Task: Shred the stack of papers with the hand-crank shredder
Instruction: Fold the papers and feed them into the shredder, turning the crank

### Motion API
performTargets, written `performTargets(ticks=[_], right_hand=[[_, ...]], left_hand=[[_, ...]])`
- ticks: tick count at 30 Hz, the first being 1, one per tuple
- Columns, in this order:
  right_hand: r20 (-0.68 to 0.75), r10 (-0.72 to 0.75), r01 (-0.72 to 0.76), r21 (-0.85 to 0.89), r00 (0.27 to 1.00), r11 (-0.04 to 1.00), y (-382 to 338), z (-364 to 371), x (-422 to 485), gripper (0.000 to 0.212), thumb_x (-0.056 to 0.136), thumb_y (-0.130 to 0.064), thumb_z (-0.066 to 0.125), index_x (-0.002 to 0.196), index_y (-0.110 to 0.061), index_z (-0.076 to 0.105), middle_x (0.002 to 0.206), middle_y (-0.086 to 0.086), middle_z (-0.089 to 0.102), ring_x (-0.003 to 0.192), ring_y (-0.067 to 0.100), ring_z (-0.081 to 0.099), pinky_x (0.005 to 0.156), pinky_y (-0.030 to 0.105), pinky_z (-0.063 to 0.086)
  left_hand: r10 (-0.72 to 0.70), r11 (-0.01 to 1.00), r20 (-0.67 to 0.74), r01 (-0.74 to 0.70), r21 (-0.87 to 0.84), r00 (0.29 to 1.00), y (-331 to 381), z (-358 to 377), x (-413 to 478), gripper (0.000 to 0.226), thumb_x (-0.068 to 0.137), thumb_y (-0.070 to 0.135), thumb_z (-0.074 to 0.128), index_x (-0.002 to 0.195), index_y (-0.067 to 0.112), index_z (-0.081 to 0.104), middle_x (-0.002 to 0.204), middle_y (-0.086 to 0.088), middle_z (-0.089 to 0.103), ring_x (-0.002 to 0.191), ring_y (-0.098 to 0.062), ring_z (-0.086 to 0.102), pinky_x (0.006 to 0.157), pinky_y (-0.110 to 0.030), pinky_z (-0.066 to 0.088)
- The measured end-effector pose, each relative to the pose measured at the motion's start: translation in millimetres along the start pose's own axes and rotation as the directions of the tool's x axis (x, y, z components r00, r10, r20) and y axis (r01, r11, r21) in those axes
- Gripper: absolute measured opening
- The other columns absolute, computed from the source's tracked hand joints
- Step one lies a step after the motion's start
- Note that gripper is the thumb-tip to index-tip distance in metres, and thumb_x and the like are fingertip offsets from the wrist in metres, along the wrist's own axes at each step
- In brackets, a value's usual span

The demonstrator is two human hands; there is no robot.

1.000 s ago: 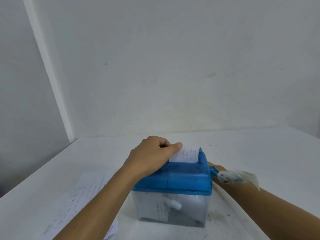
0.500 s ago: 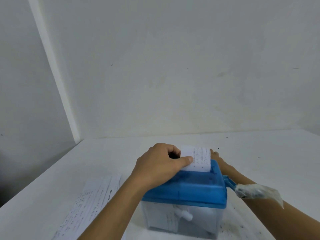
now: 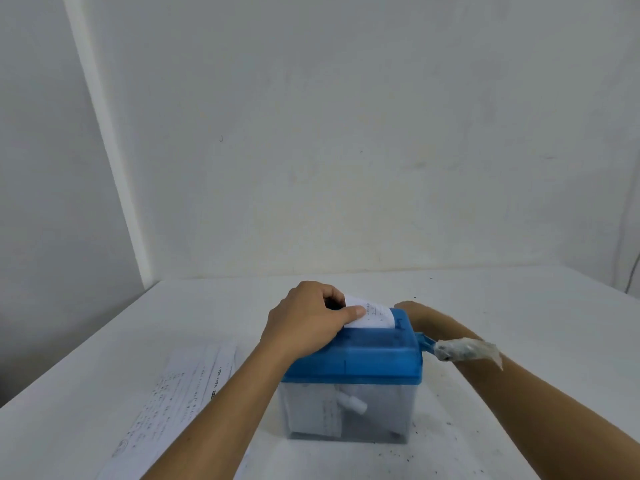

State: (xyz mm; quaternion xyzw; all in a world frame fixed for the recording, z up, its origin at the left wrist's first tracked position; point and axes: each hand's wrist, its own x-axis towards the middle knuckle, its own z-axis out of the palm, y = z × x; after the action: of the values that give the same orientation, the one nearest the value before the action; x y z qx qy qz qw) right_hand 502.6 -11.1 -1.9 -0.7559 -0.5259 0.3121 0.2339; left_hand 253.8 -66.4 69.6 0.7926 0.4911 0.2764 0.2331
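Observation:
The hand-crank shredder has a blue lid [image 3: 363, 358] on a clear bin [image 3: 346, 414] and stands on the white table [image 3: 519, 323]. A short printed paper strip [image 3: 375, 317] sticks up out of its slot. My left hand [image 3: 308, 317] pinches the strip's left edge between thumb and fingers. My right hand [image 3: 410, 310] reaches behind the lid's far right corner, and its fingers are hidden. The blue crank's tape-wrapped knob [image 3: 464, 351] juts out to the right, in front of my right forearm. Inside the bin hangs shredded paper.
A stack of printed paper strips [image 3: 180, 403] lies on the table left of the shredder, partly under my left forearm. Dark specks dot the table around the shredder. White walls close off the back and left.
The strip stands lower out of the slot than half a second ago. My left hand keeps its pinch, and my right hand stays behind the lid. The view has shifted slightly.

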Motion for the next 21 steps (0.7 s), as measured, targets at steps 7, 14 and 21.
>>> performTargets(ticks=[7,14,21], right_hand=[[0.083,-0.163,0.081,0.601,0.983,0.795,-40.6,-91.2,-92.1,0.056,0.088,0.003,0.063,0.141,-0.001,0.044,0.119,0.018,0.062,0.106,0.031,0.063,0.077,0.039,0.058],[0.125,-0.376,0.217,0.634,0.918,0.742,-83.5,-89.5,-148.3,0.040,0.093,-0.004,0.059,0.133,-0.009,0.053,0.109,0.014,0.064,0.098,0.026,0.066,0.072,0.035,0.060],[0.026,-0.348,0.259,0.619,0.937,0.742,-89.4,-61.2,-141.6,0.059,0.089,0.001,0.068,0.142,-0.017,0.049,0.128,0.013,0.056,0.106,0.031,0.064,0.077,0.039,0.062]], left_hand=[[-0.008,1.000,0.011,0.008,0.003,1.000,4.7,-1.6,-2.9,0.027,0.089,0.054,0.066,0.080,0.029,0.067,0.084,0.016,0.067,0.082,-0.007,0.061,0.071,-0.029,0.045],[-0.003,1.000,-0.013,0.003,-0.015,1.000,10.0,-5.6,-14.0,0.023,0.091,0.053,0.065,0.085,0.030,0.066,0.095,0.013,0.069,0.093,-0.013,0.063,0.087,-0.038,0.053],[-0.025,0.999,0.003,0.025,-0.025,1.000,8.4,-5.8,-11.1,0.019,0.094,0.047,0.062,0.093,0.030,0.069,0.100,0.012,0.070,0.096,-0.013,0.064,0.091,-0.042,0.054]])
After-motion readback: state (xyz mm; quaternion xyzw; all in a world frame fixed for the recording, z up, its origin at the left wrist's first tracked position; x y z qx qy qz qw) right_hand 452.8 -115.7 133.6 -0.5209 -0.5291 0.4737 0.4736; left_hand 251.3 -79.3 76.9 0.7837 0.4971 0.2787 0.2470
